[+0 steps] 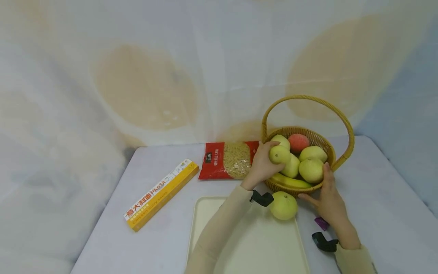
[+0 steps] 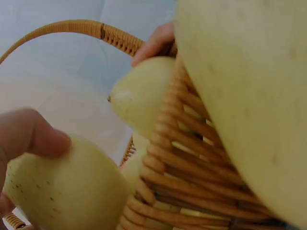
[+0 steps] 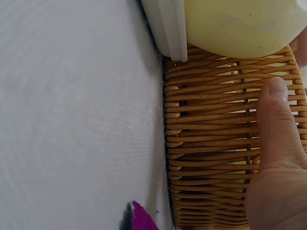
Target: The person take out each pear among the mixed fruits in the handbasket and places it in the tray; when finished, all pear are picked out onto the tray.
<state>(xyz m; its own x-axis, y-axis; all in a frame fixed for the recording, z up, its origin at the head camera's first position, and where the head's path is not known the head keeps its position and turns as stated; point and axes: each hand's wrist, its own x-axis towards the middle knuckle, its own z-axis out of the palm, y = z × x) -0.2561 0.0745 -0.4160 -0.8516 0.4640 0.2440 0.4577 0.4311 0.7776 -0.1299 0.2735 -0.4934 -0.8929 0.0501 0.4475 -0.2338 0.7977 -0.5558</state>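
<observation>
My left hand (image 1: pixel 262 161) grips a yellow-green pear (image 1: pixel 279 155) at the left side of a wicker basket (image 1: pixel 327 146). In the left wrist view its thumb presses on the speckled skin of this pear (image 2: pixel 72 191). The basket holds several more pears, a red peach-like fruit (image 1: pixel 298 143) and a banana (image 1: pixel 291 181). My right hand (image 1: pixel 332 199) is at the basket's right front, fingers over the rim beside a pear (image 1: pixel 311 170). Its thumb (image 3: pixel 278 120) lies along the outer woven wall. Another pear (image 1: pixel 283 206) sits at the tray's far right corner, close to the basket.
A cream tray (image 1: pixel 254 243) lies in front of the basket, under my left forearm. A red bag of pasta (image 1: pixel 227 160) lies left of the basket, and a yellow pasta box (image 1: pixel 161 195) farther left. A small purple packet (image 1: pixel 321 223) is near my right wrist. The tall handle (image 1: pixel 308 97) arches over the fruit.
</observation>
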